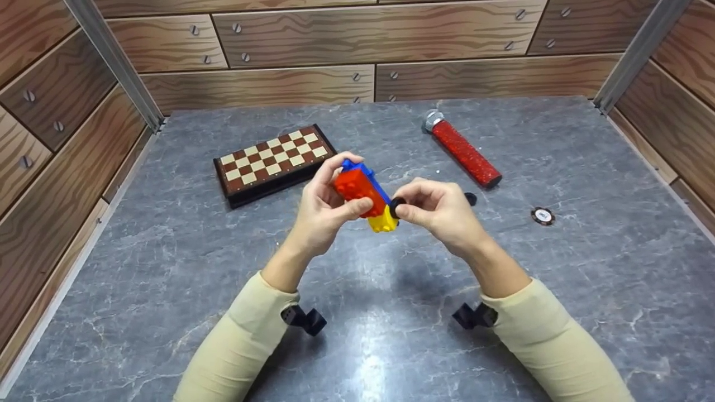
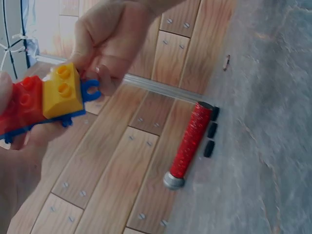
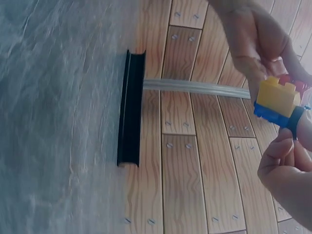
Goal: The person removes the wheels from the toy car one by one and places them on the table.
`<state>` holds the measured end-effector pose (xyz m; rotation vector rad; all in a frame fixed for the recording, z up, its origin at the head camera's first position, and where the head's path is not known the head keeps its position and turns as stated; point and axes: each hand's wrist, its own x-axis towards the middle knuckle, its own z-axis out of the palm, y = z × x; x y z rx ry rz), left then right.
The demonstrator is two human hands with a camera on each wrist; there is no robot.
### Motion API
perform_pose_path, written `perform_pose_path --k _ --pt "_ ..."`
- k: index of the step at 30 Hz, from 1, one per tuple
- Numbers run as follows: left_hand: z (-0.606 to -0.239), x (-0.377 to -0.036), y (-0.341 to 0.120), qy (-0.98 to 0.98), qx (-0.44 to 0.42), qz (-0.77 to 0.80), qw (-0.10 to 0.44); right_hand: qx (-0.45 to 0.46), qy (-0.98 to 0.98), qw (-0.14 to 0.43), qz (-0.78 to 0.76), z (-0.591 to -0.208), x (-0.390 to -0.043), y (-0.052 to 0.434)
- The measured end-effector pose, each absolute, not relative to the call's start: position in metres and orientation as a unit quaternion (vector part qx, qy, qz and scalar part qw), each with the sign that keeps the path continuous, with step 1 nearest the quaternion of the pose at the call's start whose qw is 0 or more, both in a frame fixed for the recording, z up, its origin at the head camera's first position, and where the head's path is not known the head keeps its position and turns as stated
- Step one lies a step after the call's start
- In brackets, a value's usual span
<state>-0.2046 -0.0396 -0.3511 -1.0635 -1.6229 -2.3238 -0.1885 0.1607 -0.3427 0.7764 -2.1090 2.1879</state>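
Note:
A toy block car of red bricks and a yellow brick on a blue base is held above the table. My left hand grips it at the red end, thumb across the red brick. With thumb and fingertips, my right hand pinches a small black wheel against the side of the base by the yellow brick. In the right wrist view the wheel stands right at the blue edge. A blue hook sticks out at the yellow end in the left wrist view.
A folded chessboard lies at the back left, and a red glittery microphone at the back right. Several black wheels lie beside the microphone; one peeks out behind my right hand. A poker chip rests farther right.

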Motion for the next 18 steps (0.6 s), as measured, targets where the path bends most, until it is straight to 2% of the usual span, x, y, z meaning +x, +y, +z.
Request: perform_pose_path --k 8,18 --pt "-0.3535 -0.2065 -0.0378 -0.546 -0.355 -0.756 0.069 0.169 -0.662 -0.001 0.730 -0.3423 -0.1851 0.1572" --pt "-0.3558 -0.2083 -0.0380 -0.528 -0.351 -0.771 0.063 0.151 -0.674 0.007 0.723 -0.3416 -0.1844 0.1551"
